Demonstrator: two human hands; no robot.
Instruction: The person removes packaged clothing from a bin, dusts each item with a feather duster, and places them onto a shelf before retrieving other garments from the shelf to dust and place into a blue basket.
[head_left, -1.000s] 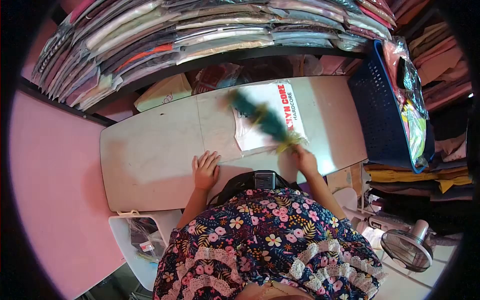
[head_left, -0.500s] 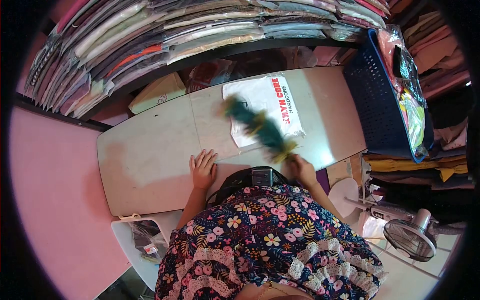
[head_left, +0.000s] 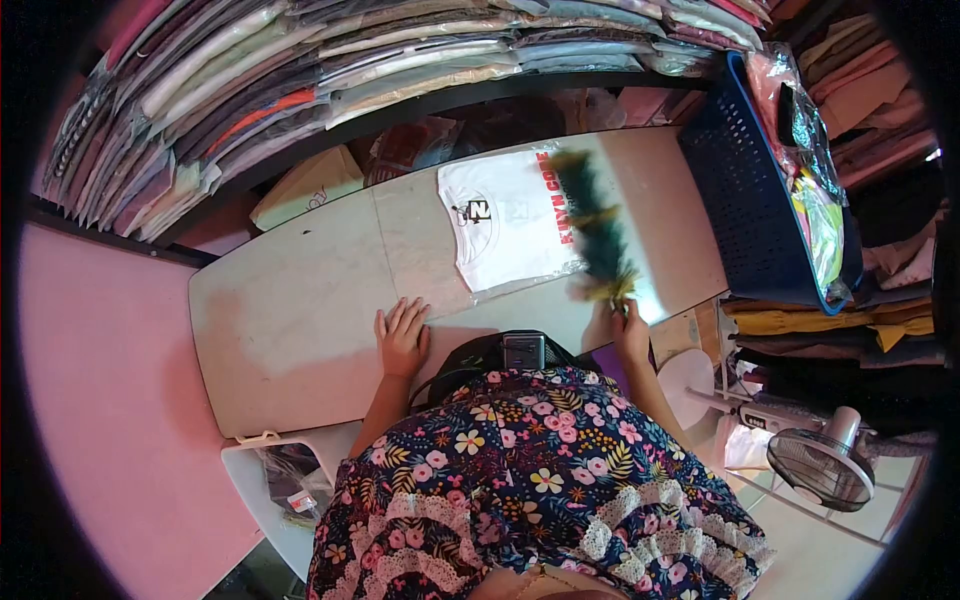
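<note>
My right hand (head_left: 629, 332) is closed round the handle of a fluffy green and yellow feather duster (head_left: 594, 225), which is blurred by motion. The duster lies over the right edge of a white T-shirt (head_left: 500, 225), folded flat in a clear plastic bag, and covers part of its red lettering. A small black print shows on the shirt's left part. My left hand (head_left: 403, 338) rests flat on the table (head_left: 300, 310) with its fingers spread, left of the bagged shirt and apart from it.
A shelf of bagged folded garments (head_left: 420, 70) runs along the back. At the right stands a blue perforated basket (head_left: 735, 190) holding plastic-wrapped items. A small fan (head_left: 820, 468) is at the lower right, a white chair (head_left: 270, 490) at the lower left.
My right hand and the feather duster have swung to the right, uncovering the shirt's black print and covering some red lettering. My left hand stays in place.
</note>
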